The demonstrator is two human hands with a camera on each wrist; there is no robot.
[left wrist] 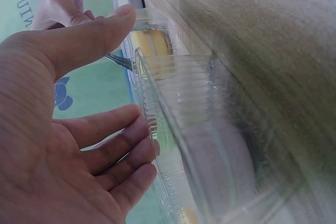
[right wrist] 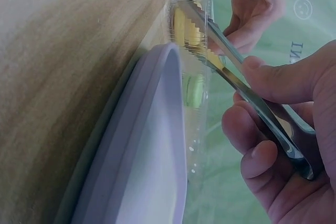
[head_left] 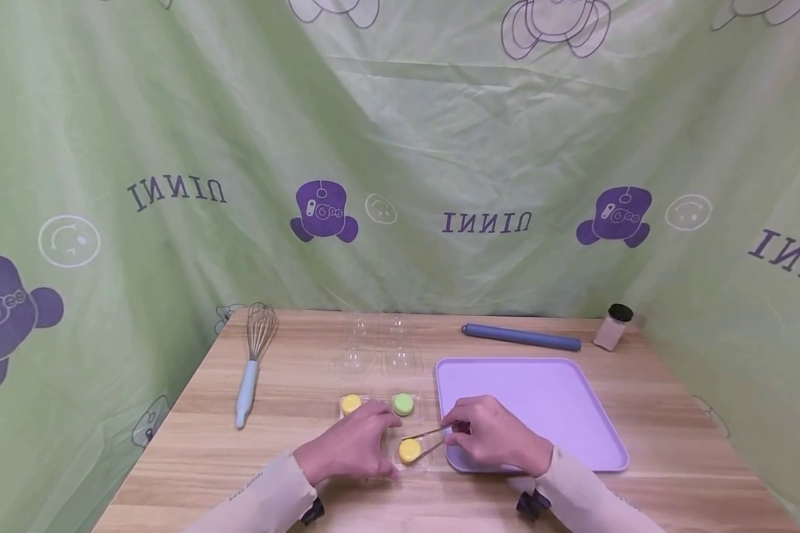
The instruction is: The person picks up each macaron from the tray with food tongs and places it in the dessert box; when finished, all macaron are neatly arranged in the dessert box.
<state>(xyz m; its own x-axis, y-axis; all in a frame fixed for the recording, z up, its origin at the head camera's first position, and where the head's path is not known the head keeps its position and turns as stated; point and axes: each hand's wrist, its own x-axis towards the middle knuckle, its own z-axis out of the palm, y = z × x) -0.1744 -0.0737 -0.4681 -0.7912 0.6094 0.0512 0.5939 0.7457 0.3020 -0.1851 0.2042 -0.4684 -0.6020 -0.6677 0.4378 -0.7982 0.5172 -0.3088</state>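
My right hand point(head_left: 496, 437) grips metal tongs point(right wrist: 252, 98) with serrated tips. The spread tips lie on both sides of a yellow macaron point(head_left: 410, 451) at the near right of a clear plastic box point(left wrist: 184, 74). My left hand point(head_left: 356, 442) is at the box's left side, thumb over the rim and fingers extended against its edge. Behind it sit another yellow macaron point(head_left: 351, 403) and a green macaron point(head_left: 403, 404). A greyish-purple macaron point(left wrist: 220, 169) shows through the plastic in the left wrist view; the left hand hides it in the head view.
A purple tray point(head_left: 527, 407) lies right of the box, under my right hand. Clear domed plastic point(head_left: 376, 355) lies behind the box. A whisk point(head_left: 250, 370) is at left; a blue rolling pin point(head_left: 521, 337) and a black-lidded jar point(head_left: 613, 327) are at the back right.
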